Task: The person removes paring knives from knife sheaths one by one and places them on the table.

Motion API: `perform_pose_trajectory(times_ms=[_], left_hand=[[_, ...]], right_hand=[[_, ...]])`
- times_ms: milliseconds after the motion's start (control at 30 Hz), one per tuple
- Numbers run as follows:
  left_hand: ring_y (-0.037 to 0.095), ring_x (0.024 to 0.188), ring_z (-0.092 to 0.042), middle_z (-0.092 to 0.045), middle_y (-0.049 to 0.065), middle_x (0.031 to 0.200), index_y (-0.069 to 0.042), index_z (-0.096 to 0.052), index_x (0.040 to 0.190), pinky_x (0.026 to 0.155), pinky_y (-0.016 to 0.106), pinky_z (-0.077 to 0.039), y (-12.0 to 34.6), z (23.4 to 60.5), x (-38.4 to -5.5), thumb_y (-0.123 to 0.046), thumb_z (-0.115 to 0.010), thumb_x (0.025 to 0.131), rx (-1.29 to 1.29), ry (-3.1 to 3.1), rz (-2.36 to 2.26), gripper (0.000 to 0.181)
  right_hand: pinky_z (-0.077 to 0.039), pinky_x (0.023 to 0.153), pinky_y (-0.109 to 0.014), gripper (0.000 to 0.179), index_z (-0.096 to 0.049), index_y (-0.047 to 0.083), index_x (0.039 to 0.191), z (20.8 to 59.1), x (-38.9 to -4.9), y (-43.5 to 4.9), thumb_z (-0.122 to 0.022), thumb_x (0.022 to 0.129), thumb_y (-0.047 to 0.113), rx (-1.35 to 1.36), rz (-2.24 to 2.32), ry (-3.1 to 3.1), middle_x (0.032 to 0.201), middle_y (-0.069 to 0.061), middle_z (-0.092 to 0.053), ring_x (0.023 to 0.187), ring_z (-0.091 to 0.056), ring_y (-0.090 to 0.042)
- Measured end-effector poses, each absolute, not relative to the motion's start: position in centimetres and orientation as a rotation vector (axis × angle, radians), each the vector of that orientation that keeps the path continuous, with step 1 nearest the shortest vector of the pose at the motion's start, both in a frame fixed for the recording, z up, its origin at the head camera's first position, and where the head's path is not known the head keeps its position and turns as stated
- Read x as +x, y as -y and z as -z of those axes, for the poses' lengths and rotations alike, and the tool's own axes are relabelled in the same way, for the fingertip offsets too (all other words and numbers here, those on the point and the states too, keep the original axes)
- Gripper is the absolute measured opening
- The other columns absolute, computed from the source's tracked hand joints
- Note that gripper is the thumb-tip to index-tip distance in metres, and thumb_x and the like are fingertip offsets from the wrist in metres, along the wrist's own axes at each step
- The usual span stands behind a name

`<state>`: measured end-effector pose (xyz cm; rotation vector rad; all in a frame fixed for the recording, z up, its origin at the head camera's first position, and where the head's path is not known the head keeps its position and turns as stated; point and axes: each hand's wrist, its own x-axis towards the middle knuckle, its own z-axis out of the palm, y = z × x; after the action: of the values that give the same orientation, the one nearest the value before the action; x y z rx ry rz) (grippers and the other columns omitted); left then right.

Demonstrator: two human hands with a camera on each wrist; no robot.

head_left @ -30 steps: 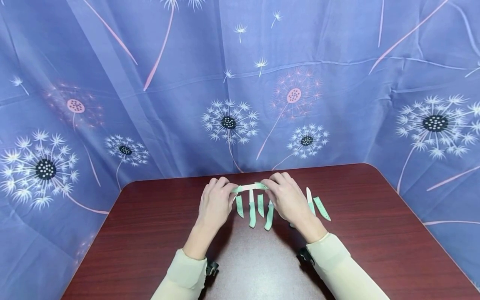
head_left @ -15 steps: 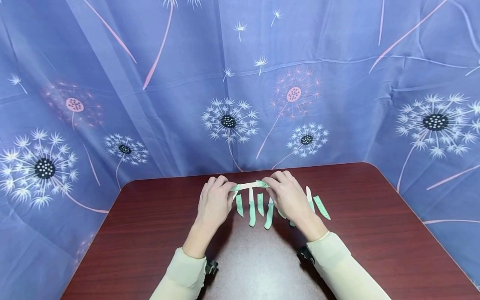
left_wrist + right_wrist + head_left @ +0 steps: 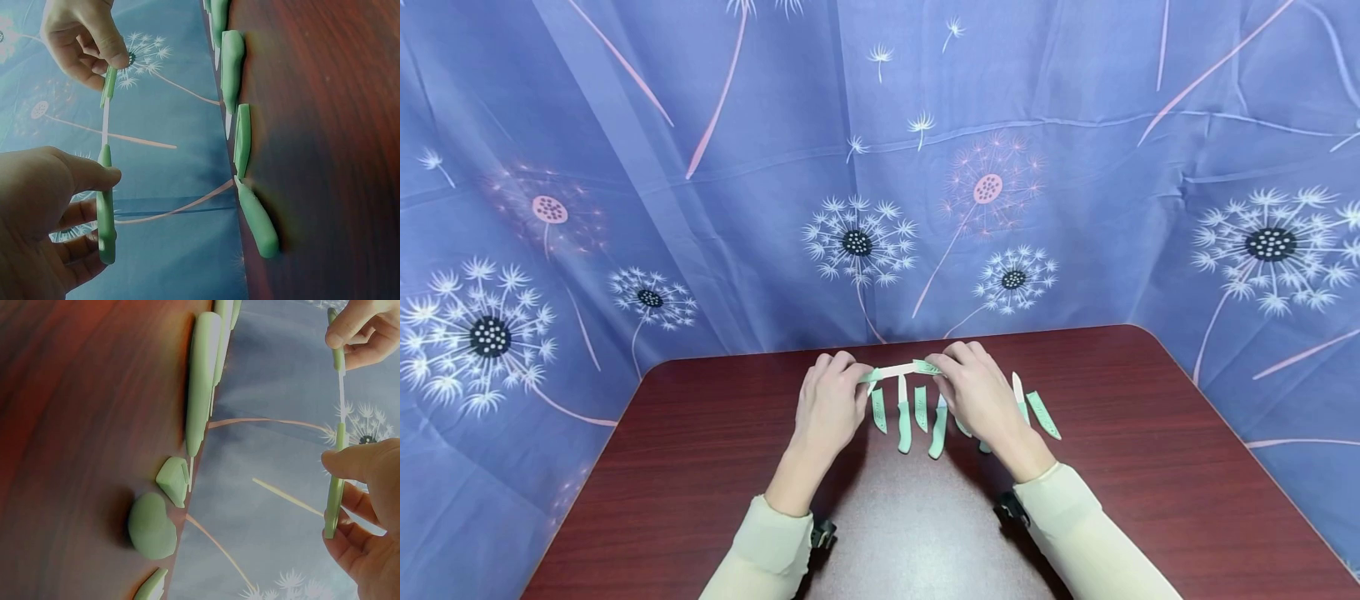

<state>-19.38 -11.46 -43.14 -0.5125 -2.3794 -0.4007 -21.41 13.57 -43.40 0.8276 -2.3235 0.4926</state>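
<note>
A small knife with a pale green handle (image 3: 105, 212) is held level above the far part of the table. My left hand (image 3: 833, 404) pinches the handle between thumb and fingers. A bare stretch of its white blade (image 3: 896, 371) shows in the middle, and the tip end runs into a green sheath (image 3: 335, 481). My right hand (image 3: 976, 400) pinches that sheath between thumb and fingertips. Below the hands lie another green-handled knife (image 3: 905, 427) and a loose sheath (image 3: 921, 410), with another sheath (image 3: 879, 412) left of them.
The pieces lie in a row on the dark red wooden table (image 3: 700, 475). Another knife (image 3: 938, 432) is partly behind my right hand. Further right are a knife blade (image 3: 1017, 390) and a sheath (image 3: 1043, 415). A blue dandelion-print curtain (image 3: 760, 167) hangs behind the table.
The sheath in my right hand has shifted slightly right along the blade, and a little more white blade shows. My left hand and the pieces on the table look the same.
</note>
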Motion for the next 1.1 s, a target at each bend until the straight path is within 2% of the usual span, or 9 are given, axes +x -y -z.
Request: perform_pose_trajectory(times_ms=[1100], left_hand=[[0.030,0.089,-0.059,-0.068,0.003,0.098,-0.014,-0.083,0.103,0.075,0.041,-0.050,11.47,42.81,-19.11,-0.007,-0.087,0.085,-0.491,2.401,0.416,0.019]], right_hand=[[-0.052,0.090,-0.046,0.030,-0.076,0.008,0.118,43.39,-21.50,-13.67,-0.082,0.090,0.003,0.812,-0.531,2.337,0.105,-0.009,-0.067,0.097,-0.060,-0.033]])
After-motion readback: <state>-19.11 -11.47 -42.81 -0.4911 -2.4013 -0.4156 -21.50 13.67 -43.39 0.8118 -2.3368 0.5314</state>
